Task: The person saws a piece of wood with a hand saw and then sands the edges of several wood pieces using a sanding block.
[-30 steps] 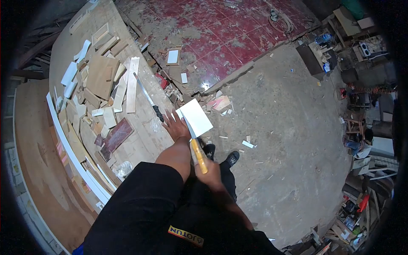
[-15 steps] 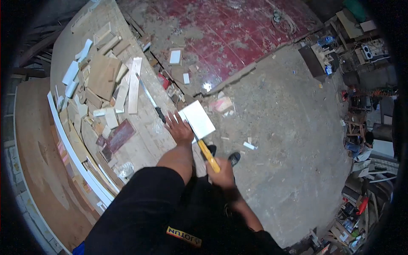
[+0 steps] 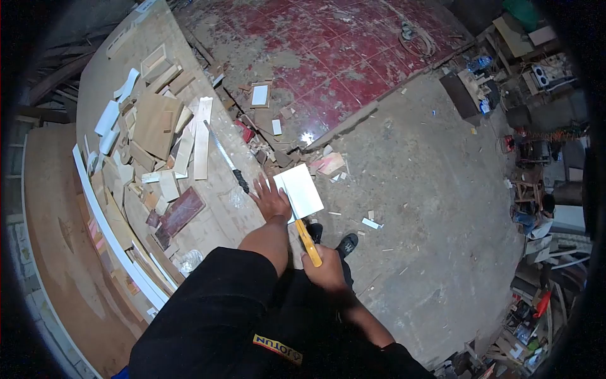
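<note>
My left hand (image 3: pixel 273 201) lies flat with fingers spread, pressing on the near-left part of a white board (image 3: pixel 303 189) at the edge of the wooden workbench. The board juts out past the bench edge over the floor. My right hand (image 3: pixel 326 269) is wrapped round the yellow handle of a handsaw (image 3: pixel 307 242). Its thin blade, seen nearly edge-on, runs across the board just right of my left fingers. Left of that hand, a black-handled saw blade (image 3: pixel 222 151) lies loose on the bench.
Wood offcuts (image 3: pixel 154 126) are heaped on the workbench (image 3: pixel 218 215), with a dark red block (image 3: pixel 183 215) nearer me. Below are my shoes (image 3: pixel 347 244) on the concrete floor (image 3: pixel 410 221). A raised red tiled floor (image 3: pixel 353 63) lies ahead. A person (image 3: pixel 536 218) sits far right.
The whole view has shifted slightly, so the bench and board appear lower. My right hand and the saw handle have swung slightly left; my left hand stays on the board.
</note>
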The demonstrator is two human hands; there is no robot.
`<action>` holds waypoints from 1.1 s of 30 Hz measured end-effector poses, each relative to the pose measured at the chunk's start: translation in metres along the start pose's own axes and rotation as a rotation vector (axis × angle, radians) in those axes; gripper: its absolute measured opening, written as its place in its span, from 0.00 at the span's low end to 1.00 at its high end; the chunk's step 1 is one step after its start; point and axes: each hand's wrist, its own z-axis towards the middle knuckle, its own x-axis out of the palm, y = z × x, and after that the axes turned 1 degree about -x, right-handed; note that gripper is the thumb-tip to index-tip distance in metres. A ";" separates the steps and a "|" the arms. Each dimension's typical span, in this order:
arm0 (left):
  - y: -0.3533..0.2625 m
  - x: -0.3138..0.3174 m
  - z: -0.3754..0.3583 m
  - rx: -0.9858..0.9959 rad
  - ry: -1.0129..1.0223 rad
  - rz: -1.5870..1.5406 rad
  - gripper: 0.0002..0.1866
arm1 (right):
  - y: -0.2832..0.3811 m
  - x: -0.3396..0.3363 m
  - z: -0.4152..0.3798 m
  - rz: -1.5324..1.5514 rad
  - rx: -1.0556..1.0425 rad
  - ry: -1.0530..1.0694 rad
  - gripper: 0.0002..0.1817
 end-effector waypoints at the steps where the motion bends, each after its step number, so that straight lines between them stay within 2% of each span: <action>1: 0.001 0.001 0.002 -0.008 0.002 0.000 0.33 | 0.004 -0.003 0.006 -0.001 0.024 0.025 0.15; 5: 0.003 0.003 0.000 0.018 -0.032 -0.023 0.34 | 0.020 -0.010 0.027 0.002 0.081 0.082 0.16; 8: 0.004 0.002 -0.003 0.011 -0.002 -0.014 0.34 | 0.004 0.000 0.031 -0.040 -0.018 0.049 0.17; 11: 0.007 0.005 -0.008 -0.055 -0.039 -0.047 0.33 | 0.008 0.001 0.028 -0.117 -0.081 0.051 0.17; 13: 0.009 0.008 -0.010 -0.196 -0.016 0.030 0.33 | 0.008 0.007 0.027 -0.175 -0.095 0.076 0.18; 17: 0.009 0.012 -0.008 -0.180 -0.024 0.053 0.31 | 0.013 0.009 0.015 -0.210 -0.098 0.088 0.17; 18: 0.007 0.010 -0.010 -0.184 -0.022 0.052 0.31 | 0.012 0.008 0.011 -0.158 -0.113 0.034 0.17; 20: -0.001 -0.004 -0.013 0.007 0.111 0.119 0.30 | 0.005 0.004 0.004 -0.105 -0.131 -0.011 0.17; 22: -0.005 -0.007 -0.016 0.044 0.102 0.073 0.30 | -0.003 -0.008 -0.002 -0.025 0.046 0.025 0.15; 24: -0.003 -0.003 -0.017 0.082 0.072 0.038 0.30 | 0.001 -0.005 0.002 -0.018 0.029 0.035 0.15; 26: -0.001 -0.001 -0.015 0.071 0.080 0.044 0.30 | 0.028 -0.007 0.007 -0.039 0.035 0.055 0.15; 27: 0.000 0.000 -0.014 0.066 0.086 0.045 0.30 | 0.031 -0.006 0.012 -0.035 0.038 0.056 0.15; 28: -0.001 0.001 -0.012 -0.038 0.127 0.048 0.31 | 0.033 -0.005 0.017 -0.088 -0.015 0.062 0.16; 33: 0.004 0.000 -0.008 -0.116 0.063 0.023 0.32 | 0.033 0.001 0.026 -0.168 -0.076 0.100 0.16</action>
